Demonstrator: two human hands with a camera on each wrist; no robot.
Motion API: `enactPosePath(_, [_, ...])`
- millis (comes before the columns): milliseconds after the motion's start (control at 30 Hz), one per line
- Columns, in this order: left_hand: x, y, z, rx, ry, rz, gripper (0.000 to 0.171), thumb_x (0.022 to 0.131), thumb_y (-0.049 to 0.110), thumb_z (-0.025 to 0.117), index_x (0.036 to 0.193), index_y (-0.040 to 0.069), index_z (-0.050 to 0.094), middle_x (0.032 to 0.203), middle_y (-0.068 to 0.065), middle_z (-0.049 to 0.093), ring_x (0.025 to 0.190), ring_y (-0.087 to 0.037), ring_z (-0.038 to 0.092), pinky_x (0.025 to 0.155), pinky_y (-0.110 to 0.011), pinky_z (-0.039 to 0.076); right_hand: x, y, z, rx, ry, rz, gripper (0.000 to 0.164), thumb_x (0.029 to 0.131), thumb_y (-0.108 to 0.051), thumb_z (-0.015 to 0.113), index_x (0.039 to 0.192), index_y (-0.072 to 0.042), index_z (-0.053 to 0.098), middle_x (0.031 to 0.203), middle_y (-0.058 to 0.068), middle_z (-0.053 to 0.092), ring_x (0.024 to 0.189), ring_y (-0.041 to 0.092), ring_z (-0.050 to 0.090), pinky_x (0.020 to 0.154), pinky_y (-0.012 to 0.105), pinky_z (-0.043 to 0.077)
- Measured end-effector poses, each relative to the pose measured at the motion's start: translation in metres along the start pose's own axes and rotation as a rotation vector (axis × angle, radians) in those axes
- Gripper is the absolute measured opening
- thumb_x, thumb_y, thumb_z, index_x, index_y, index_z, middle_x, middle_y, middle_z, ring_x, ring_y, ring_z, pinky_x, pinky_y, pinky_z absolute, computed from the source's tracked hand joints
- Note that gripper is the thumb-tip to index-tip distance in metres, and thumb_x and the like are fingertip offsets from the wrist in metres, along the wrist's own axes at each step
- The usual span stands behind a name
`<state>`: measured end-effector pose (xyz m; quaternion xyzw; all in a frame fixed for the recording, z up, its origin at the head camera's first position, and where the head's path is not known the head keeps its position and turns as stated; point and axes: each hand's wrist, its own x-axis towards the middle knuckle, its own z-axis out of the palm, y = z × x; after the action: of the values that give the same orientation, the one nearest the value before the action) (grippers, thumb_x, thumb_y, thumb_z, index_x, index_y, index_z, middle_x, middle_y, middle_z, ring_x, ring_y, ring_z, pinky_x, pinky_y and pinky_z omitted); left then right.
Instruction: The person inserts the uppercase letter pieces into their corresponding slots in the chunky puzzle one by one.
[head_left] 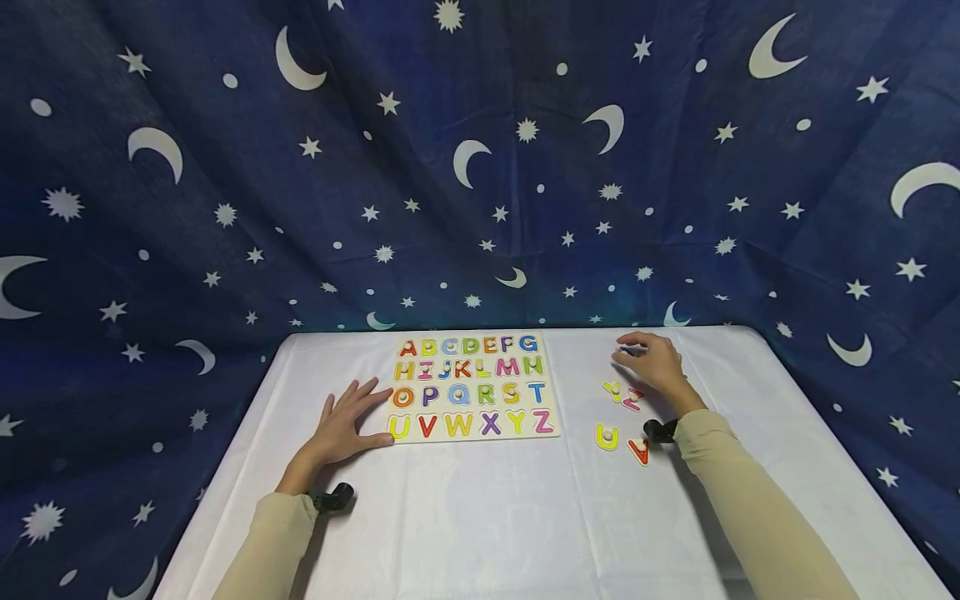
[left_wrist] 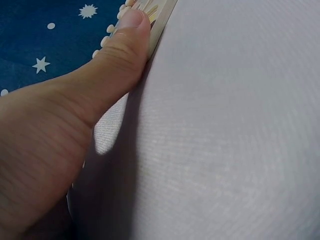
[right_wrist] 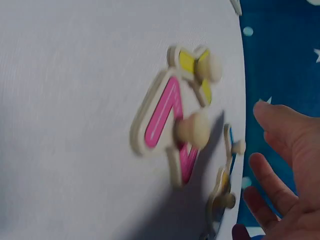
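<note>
Clearly, we see the letter board (head_left: 551, 392) on a white table (head_left: 480, 517), before a starry blue curtain (head_left: 495, 100); the spread left hand (head_left: 341, 429) touches it, while the right hand (head_left: 654, 363), fingers apart, hovers near loose letters (head_left: 615, 439).

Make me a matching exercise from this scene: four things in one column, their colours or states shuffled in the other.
1. Left hand
2. Loose U piece
3. Loose Z piece
4. Letter board

A. Pink
B. Bears four rows of letters
C. Touching the board's left edge
D. Yellow

Pairs: 1-C, 2-D, 3-A, 4-B
</note>
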<state>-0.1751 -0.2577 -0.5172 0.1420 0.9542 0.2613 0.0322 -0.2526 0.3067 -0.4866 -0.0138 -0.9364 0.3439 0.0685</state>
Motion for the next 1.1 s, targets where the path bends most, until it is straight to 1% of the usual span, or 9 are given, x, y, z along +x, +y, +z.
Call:
enactPosePath(67, [0.0, 0.0, 0.0, 0.002, -0.002, -0.001, 0.091, 0.075, 0.056, 0.086, 0.152, 0.021, 0.052, 0.166, -0.016, 0.03, 0.155, -0.045, 0.012, 0.119, -0.072, -0.006, 0.001, 0.004, -0.002, -0.012, -0.02, 0.012, 0.034, 0.091, -0.024, 0.078, 0.118, -0.004, 0.073, 0.123, 0.024, 0.068, 0.119, 0.045, 0.058, 0.1, 0.069, 0.032])
enactPosePath(167, [0.001, 0.0, 0.0, 0.001, -0.002, 0.002, 0.091, 0.075, 0.056, 0.087, 0.152, 0.02, 0.052, 0.166, -0.016, 0.03, 0.155, -0.046, 0.012, 0.119, -0.072, -0.006, 0.003, 0.011, -0.003, -0.04, -0.041, 0.022, 0.035, 0.091, -0.025, 0.077, 0.118, -0.004, 0.073, 0.122, 0.025, 0.068, 0.12, 0.045, 0.057, 0.1, 0.067, 0.035])
enactPosePath(233, [0.001, 0.0, 0.001, -0.001, -0.001, 0.004, 0.091, 0.075, 0.055, 0.087, 0.152, 0.02, 0.052, 0.166, -0.016, 0.03, 0.155, -0.046, 0.012, 0.119, -0.072, -0.006, 0.004, 0.015, -0.003, -0.055, -0.047, 0.031, 0.035, 0.092, -0.026, 0.077, 0.119, -0.004, 0.074, 0.124, 0.025, 0.067, 0.122, 0.046, 0.056, 0.101, 0.066, 0.036])
enactPosePath(367, [0.001, -0.001, 0.001, -0.003, -0.001, 0.006, 0.091, 0.075, 0.055, 0.087, 0.152, 0.02, 0.052, 0.166, -0.017, 0.03, 0.155, -0.046, 0.011, 0.119, -0.072, -0.006, 0.005, 0.02, -0.002, -0.088, -0.042, 0.035, 0.035, 0.092, -0.027, 0.076, 0.119, -0.005, 0.074, 0.127, 0.026, 0.065, 0.123, 0.048, 0.053, 0.099, 0.066, 0.036])
enactPosePath(600, [0.0, -0.001, 0.002, -0.001, 0.0, -0.001, 0.091, 0.075, 0.054, 0.088, 0.152, 0.02, 0.052, 0.166, -0.017, 0.031, 0.155, -0.045, 0.011, 0.119, -0.072, -0.006, 0.005, 0.019, 0.002, -0.093, -0.012, 0.057, 0.031, 0.091, -0.024, 0.077, 0.114, -0.004, 0.076, 0.126, 0.026, 0.065, 0.122, 0.048, 0.051, 0.092, 0.065, 0.035])
enactPosePath(900, [-0.001, 0.002, 0.001, -0.002, 0.008, 0.006, 0.09, 0.075, 0.051, 0.088, 0.151, 0.019, 0.053, 0.165, -0.017, 0.031, 0.155, -0.046, 0.012, 0.119, -0.072, -0.005, 0.003, 0.016, 0.004, -0.085, 0.004, 0.084, 0.025, 0.093, -0.021, 0.076, 0.11, -0.003, 0.077, 0.126, 0.026, 0.064, 0.122, 0.048, 0.048, 0.094, 0.066, 0.033])
enactPosePath(1100, [-0.001, 0.002, 0.0, -0.005, 0.004, 0.003, 0.091, 0.075, 0.052, 0.088, 0.151, 0.019, 0.053, 0.166, -0.017, 0.031, 0.155, -0.046, 0.012, 0.119, -0.072, -0.006, 0.003, 0.014, 0.004, -0.08, 0.008, 0.092, 0.024, 0.093, -0.021, 0.075, 0.109, -0.003, 0.077, 0.124, 0.025, 0.065, 0.122, 0.047, 0.049, 0.092, 0.065, 0.034])
